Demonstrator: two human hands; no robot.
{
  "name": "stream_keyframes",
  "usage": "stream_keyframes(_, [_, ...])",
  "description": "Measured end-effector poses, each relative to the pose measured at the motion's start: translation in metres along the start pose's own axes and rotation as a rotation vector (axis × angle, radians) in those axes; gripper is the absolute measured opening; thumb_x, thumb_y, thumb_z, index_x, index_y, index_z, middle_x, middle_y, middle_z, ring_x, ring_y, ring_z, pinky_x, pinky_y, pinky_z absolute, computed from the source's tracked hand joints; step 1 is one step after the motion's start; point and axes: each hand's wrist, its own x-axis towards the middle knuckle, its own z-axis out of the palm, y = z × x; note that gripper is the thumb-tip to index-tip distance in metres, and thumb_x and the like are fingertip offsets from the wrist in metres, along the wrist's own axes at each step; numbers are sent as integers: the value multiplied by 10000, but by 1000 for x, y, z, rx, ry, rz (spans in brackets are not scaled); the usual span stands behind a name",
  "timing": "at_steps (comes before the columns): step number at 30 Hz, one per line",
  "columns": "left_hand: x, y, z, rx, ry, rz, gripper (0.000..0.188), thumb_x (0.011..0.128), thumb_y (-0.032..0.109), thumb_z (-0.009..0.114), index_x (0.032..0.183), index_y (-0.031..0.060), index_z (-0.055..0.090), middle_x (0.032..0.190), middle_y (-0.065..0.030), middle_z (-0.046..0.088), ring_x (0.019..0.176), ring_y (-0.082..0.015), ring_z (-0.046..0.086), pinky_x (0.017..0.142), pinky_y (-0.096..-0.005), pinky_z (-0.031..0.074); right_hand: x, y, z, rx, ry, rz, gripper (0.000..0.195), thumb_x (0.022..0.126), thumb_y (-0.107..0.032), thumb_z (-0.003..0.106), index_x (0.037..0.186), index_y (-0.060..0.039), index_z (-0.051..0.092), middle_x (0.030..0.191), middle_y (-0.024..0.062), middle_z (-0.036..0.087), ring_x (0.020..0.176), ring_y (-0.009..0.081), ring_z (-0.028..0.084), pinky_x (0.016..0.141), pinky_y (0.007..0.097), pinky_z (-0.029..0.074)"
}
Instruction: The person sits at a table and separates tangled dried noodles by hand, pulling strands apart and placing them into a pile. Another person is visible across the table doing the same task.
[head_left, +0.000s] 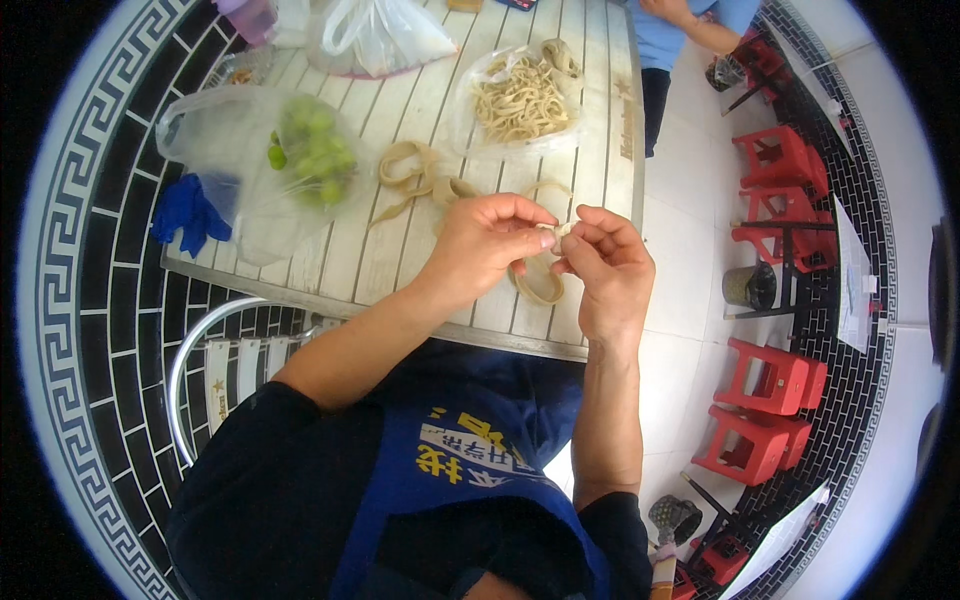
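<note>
Above the table's front edge, my left hand and my right hand meet, fingertips pinching a short pale beige strip between them. Most of that piece is hidden by my fingers, so its shape is hard to tell. Just below my fingers a flat beige strip curls on the slatted table. Left of my hands lie more coiled flat beige strips, partly covered by my left hand. Farther back, a clear plastic bag holds a pile of narrow, twisted beige strips.
A clear bag of round green fruits lies on the left, beside a crumpled blue glove or cloth. A white plastic bag stands behind. Another person is at the far right corner. Red stools line the right wall. A metal-framed chair stands left.
</note>
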Motion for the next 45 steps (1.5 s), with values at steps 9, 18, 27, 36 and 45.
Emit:
stream_keyframes(9, [-3, 5, 3, 24, -14, -32, 183, 972, 67, 707, 1133, -2, 759, 962, -44, 762, 810, -88, 678, 662, -251, 544, -7, 6, -5, 24, -10, 17, 211, 925, 59, 695, 1135, 47, 705, 1012, 97, 736, 869, 139, 687, 754, 265, 579])
stream_keyframes(18, [-12, 14, 6, 648, 155, 416, 171, 924, 7, 745, 1093, 33, 746, 978, -67, 750, 822, -121, 701, 659, -250, 560, -9, 6, -10, 66, 5, 78, 167, 938, 53, 691, 1104, 58, 715, 1038, 123, 751, 886, 151, 704, 735, 261, 586])
stream_keyframes(27, [-8, 10, 17, 506, 64, 338, 120, 912, 9, 744, 1030, -3, 760, 939, -92, 763, 836, -145, 739, 668, -280, 593, -13, 11, -14, 16, -46, -1, 167, 973, 24, 700, 1129, 76, 725, 1018, 129, 765, 873, 155, 715, 780, 262, 588])
stream_keyframes(36, [-8, 18, 17, 416, 1, 123, 166, 892, 39, 774, 1041, -33, 750, 925, -65, 766, 813, -109, 711, 722, -271, 581, -17, 12, -8, -269, 57, -119, 139, 951, 22, 730, 1085, 38, 760, 974, 80, 759, 834, 119, 698, 771, 251, 571])
stream_keyframes(45, [4, 7, 8, 190, -32, -109, 174, 894, -15, 693, 1063, -57, 692, 886, -78, 717, 718, -125, 679, 647, -268, 565, -16, 25, -15, -340, 40, -219, 167, 915, 34, 757, 1080, 15, 771, 1058, 88, 755, 859, 112, 686, 781, 247, 561])
